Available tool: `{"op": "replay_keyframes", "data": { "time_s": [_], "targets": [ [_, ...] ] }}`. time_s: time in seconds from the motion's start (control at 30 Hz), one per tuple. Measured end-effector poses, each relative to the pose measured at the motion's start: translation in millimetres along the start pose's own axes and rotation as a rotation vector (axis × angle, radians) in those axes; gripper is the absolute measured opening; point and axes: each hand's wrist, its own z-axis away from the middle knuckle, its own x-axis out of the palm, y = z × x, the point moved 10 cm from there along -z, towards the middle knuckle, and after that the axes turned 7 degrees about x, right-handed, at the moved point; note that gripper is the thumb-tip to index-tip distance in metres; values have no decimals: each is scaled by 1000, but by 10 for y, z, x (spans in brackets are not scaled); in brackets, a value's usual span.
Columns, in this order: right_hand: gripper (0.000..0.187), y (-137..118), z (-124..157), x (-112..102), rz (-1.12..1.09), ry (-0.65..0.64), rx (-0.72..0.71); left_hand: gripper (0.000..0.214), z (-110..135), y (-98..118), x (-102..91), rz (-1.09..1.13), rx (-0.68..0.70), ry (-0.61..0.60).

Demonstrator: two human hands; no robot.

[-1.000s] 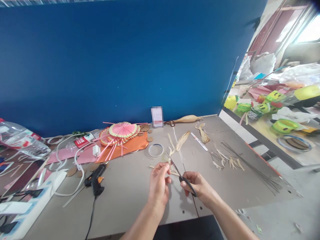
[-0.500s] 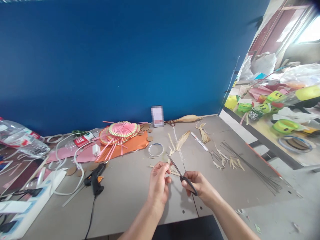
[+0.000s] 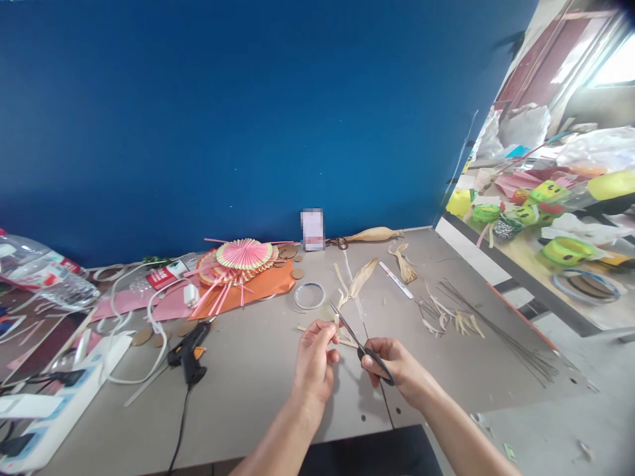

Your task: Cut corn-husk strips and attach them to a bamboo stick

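Note:
My right hand (image 3: 389, 363) grips a pair of black-handled scissors (image 3: 351, 325), blades pointing up and to the left. The blades look closed or almost so. Fingers pinched, my left hand (image 3: 316, 354) holds a small pale strip of dried corn husk (image 3: 337, 320) beside the scissor tips; most of the strip is hidden by the fingers. Beyond the hands, a larger piece of corn husk (image 3: 364, 277) lies on the grey table (image 3: 258, 396). A roll of clear tape or wire (image 3: 309, 295) rests left of it.
A black glue gun (image 3: 191, 357) with its cord lies to the left, near a white power strip (image 3: 74, 400). Pink paper fans (image 3: 243, 256) sit at the back. On the right are a white pen (image 3: 395, 280), husk scraps (image 3: 466, 322) and thin wires (image 3: 506, 337). A blue panel (image 3: 297, 119) stands behind.
Almost nothing differs. The scissors and both hands keep nearly the same place, with the pale strip still beside the blades.

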Motion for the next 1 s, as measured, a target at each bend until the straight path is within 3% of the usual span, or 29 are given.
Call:
{"op": "replay_keyframes", "data": {
  "time_s": [0.73, 1.0],
  "targets": [
    [36, 55, -27, -37, -16, 1, 12, 19, 10, -5, 4, 27, -46, -8],
    [34, -34, 43, -55, 56, -141, 45, 16, -4, 61, 65, -79, -71, -138]
  ]
}}
